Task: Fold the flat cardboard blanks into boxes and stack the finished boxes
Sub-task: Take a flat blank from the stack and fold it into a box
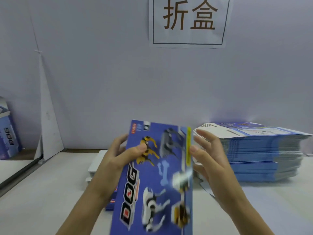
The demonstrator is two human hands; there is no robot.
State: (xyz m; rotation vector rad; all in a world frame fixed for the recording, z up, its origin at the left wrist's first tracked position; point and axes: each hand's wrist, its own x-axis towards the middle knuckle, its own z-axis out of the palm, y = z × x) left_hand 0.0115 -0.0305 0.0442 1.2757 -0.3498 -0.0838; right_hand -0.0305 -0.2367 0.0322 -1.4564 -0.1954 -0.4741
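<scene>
A white paper sign (188, 22) hung high on the pale wall (101, 73). It had two big brown Chinese characters, 折盒, inside a thin dark line. A tall, pointy white sheet (49, 126) leaned in the left corner. A small pile of white cards (96, 163) with round corners lay on the white table (42, 192), near the wall. A dark strip (18, 172) ran along the table's left edge.

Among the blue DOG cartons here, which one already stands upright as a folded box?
The box at the far left edge. It alone stands upright; the pile of blanks at right lies flat, and the middle carton is held.
</scene>
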